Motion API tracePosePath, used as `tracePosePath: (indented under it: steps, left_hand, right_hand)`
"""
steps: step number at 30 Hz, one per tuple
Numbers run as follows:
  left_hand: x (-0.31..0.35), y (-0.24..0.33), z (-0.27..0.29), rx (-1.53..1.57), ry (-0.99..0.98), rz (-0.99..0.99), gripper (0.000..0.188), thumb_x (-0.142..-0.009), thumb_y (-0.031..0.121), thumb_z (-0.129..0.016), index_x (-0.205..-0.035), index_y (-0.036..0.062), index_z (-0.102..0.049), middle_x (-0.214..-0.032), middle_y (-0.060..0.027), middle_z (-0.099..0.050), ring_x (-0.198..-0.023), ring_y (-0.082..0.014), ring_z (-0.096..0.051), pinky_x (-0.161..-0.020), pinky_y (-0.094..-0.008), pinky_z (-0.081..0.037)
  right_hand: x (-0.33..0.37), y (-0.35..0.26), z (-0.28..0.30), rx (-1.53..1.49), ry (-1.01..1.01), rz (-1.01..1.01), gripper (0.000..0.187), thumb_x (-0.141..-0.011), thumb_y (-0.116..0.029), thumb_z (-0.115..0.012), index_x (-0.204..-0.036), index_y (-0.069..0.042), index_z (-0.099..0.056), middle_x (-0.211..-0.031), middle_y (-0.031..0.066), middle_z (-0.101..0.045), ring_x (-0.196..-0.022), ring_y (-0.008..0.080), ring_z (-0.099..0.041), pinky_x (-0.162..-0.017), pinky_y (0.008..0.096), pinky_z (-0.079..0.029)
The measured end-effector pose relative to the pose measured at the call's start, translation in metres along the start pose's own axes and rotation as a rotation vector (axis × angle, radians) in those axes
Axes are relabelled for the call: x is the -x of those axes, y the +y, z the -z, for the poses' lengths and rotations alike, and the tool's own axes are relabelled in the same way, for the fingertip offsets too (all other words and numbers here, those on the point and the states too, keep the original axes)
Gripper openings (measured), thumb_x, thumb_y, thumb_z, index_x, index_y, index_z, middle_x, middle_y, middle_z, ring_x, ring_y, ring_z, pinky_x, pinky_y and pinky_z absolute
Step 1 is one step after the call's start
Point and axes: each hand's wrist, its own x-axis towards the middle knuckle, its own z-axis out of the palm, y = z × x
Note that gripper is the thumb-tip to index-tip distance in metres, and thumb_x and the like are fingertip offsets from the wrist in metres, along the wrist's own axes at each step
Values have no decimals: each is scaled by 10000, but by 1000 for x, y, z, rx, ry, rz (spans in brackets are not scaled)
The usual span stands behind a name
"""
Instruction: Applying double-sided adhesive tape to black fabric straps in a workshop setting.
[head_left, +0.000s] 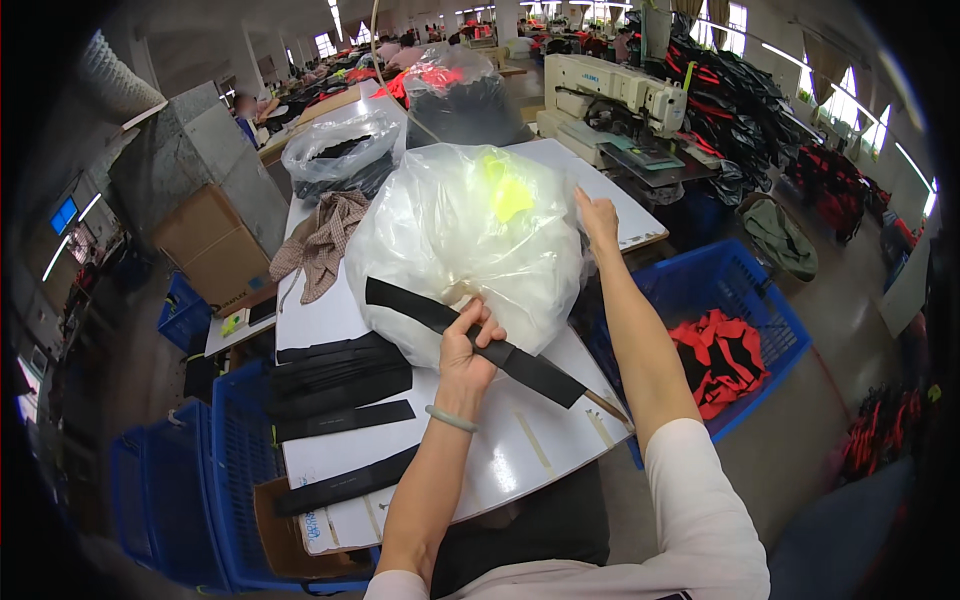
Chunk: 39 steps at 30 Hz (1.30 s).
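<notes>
My left hand is closed round a long flat black fabric strip, held slantwise over the front of a large clear plastic bag. The plastic bag is puffed up, with pale contents and a bright yellow-green piece showing through near its top. Beside the bag's right edge is my right hand, its arm stretched out. Its fingers are mostly turned away, and I cannot make out whether it grips the plastic. A stack of black strips lies left of my left forearm, with single strips nearer me.
Everything rests on a white table. A checked cloth lies left of the bag. A blue crate with red-and-black pieces stands right; blue crates and a cardboard box are left. A sewing machine stands behind right.
</notes>
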Motion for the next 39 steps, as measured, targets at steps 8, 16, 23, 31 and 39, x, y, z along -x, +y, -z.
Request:
tracePosePath:
  steps: [8, 16, 23, 31, 39]
  left_hand:
    - [18, 20, -8, -93, 89, -83, 94, -847, 46, -681, -896, 53, -601, -744, -9, -542, -526, -127, -426, -584, -307, -434]
    - [42, 81, 32, -157, 2, -351, 142, -818, -36, -617, -849, 95, -570, -697, -3, -543, -449, -114, -391, -518, -300, -389]
    - [54, 110, 54, -119, 59, -440, 93, -814, -13, -583, -845, 73, -563, -692, -11, -526, -452, -124, -396, -500, -307, -388]
    - [48, 103, 50, -88, 168, -328, 10, -850, 48, -556, -853, 56, -552, -693, -29, -517, -442, -114, -353, -486, -291, -357]
    - [80, 118, 30, -454, 176, -513, 153, -835, 27, -680, -876, 104, -554, -722, 19, -509, -445, -76, -343, -429, -251, -325]
  right_hand:
    - [3, 27, -34, -540, -61, -257, 458, -762, -387, -762, -787, 55, -647, -750, 113, -652, -628, 251, -596, -633, 351, -488]
    - [5, -117, -16, -140, 414, 498, 362, -865, -359, -644, -738, -25, -592, -693, 155, -630, -677, 358, -598, -633, 457, -449]
    - [-3, -140, -7, 143, 388, 444, 385, -908, -469, -546, -815, -105, -630, -811, 160, -680, -854, 416, -632, -705, 532, -478]
    - [19, -68, -40, -143, -49, -221, 394, -883, -382, -640, -725, -22, -613, -605, 28, -533, -566, 144, -517, -435, 309, -350]
    - [-17, -117, -41, -541, 46, 364, 285, -767, -254, -759, -749, -24, -591, -713, 70, -626, -582, 209, -557, -572, 352, -459]
